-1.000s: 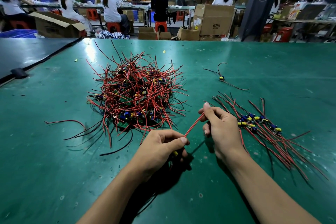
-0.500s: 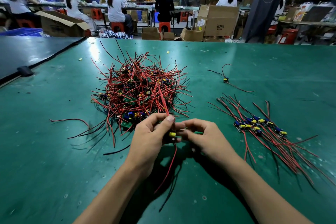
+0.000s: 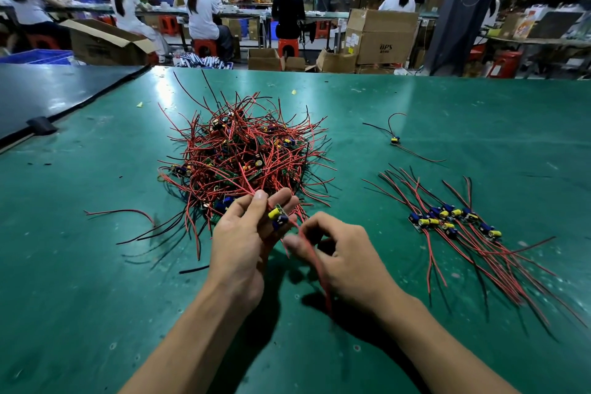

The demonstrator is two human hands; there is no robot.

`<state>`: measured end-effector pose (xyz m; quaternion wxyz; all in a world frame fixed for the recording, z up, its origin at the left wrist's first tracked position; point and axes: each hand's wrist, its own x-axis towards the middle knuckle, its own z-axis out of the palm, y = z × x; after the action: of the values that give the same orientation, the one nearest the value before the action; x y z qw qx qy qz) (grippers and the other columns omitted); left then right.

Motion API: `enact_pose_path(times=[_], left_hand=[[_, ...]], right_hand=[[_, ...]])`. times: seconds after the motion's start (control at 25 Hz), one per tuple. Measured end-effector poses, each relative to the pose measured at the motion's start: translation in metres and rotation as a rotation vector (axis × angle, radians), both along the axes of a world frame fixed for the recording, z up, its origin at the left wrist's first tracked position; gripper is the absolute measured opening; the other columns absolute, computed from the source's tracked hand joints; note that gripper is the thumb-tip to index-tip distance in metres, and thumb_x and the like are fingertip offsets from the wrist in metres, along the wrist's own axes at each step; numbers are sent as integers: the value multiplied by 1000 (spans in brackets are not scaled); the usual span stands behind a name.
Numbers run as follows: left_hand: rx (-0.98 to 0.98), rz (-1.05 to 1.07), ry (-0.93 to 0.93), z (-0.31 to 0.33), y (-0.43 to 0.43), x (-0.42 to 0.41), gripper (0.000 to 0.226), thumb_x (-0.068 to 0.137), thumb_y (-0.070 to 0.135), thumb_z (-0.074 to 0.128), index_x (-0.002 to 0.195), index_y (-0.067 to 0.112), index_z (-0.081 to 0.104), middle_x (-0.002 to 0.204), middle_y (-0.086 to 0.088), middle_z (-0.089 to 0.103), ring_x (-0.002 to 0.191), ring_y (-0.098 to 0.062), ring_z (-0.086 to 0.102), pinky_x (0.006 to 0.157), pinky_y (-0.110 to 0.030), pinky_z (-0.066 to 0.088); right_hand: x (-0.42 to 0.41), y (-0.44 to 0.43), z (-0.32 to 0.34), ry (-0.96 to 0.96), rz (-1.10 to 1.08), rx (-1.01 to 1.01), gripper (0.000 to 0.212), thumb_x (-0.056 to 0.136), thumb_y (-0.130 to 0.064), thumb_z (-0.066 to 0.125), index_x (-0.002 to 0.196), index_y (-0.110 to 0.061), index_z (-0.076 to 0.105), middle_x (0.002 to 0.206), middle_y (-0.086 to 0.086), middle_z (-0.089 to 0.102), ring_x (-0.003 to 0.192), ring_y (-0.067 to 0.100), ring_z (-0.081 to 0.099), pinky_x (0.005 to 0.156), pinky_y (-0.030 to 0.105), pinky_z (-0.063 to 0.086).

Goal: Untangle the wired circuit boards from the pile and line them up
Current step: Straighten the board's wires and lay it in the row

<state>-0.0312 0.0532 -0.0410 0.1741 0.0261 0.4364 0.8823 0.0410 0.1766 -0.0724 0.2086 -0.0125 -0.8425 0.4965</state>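
Observation:
A tangled pile [image 3: 246,153] of small circuit boards with red and black wires lies on the green table [image 3: 96,249], just beyond my hands. My left hand [image 3: 246,233] holds one small board [image 3: 277,215] with a yellow and a blue part between thumb and fingers, at the pile's near edge. My right hand [image 3: 335,253] pinches that board's red wire [image 3: 315,262], which trails down toward me. To the right, a row of sorted boards [image 3: 447,217] lies side by side, wires fanned toward me.
A single wired board [image 3: 395,139] lies apart, behind the sorted row. A dark table [image 3: 48,93] adjoins at the left with a black clip at the seam. Beyond the far edge are cardboard boxes [image 3: 380,35] and seated people at benches.
My left hand has turned the board upward and moved toward the pile. My right hand has slid down along the red wire, pulling it toward me.

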Motion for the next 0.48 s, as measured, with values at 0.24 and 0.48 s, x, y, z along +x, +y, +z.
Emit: enact_pose_path(times=[0.24,0.48], left_hand=[[-53,-80,0,1,0,6,2,94,17,59,93,16,58,99,-10,76,88,-22,74,66,-35,61],[-51,-195,107,-3,2,13,24,78,11,66,102,9,62,99,-13,75,91,-25,73,76,-35,61]], right_hand=[[-6,7,13,15,-13,-767,23,85,-38,75,77,-17,70,68,9,62,41,19,52,41,23,42],[-8,17,21,34,-120,-1087,24,70,-28,76,80,-11,64,66,3,64,43,10,52,43,19,44]])
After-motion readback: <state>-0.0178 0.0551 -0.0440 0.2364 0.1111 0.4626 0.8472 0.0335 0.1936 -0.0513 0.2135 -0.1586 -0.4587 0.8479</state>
